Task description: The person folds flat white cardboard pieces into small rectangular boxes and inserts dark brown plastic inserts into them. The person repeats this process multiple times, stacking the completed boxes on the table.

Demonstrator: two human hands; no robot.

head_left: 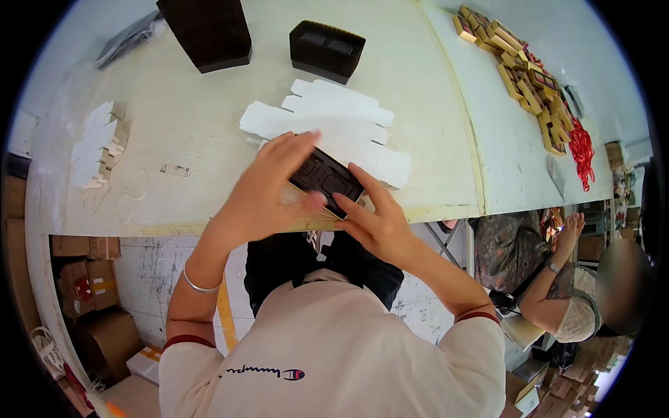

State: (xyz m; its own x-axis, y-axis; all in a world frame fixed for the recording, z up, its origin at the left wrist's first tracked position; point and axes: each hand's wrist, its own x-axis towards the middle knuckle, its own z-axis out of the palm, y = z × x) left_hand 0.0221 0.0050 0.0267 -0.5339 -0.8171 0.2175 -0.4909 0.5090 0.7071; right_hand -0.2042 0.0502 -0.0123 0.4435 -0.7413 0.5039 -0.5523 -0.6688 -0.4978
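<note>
Above the near edge of the table I have a small shallow box with a black moulded plastic tray (322, 174) in it, tilted, its hollows facing up. My right hand (380, 219) grips its right end, thumb on the tray and fingers along the edge. Around the left end curves my left hand (268, 184), slightly blurred, with fingers at the far corner and thumb by the near side. Just beyond lie flat white carton blanks (334, 118), partly hidden by the box and my left hand.
Black trays stand in a stack (327, 49) and a tall dark bin (209, 35) beyond. Folded white cartons (101, 146) sit at the left. Gold boxes (529, 83) and red ribbons (580, 153) lie on the right table, where another person (557, 299) sits.
</note>
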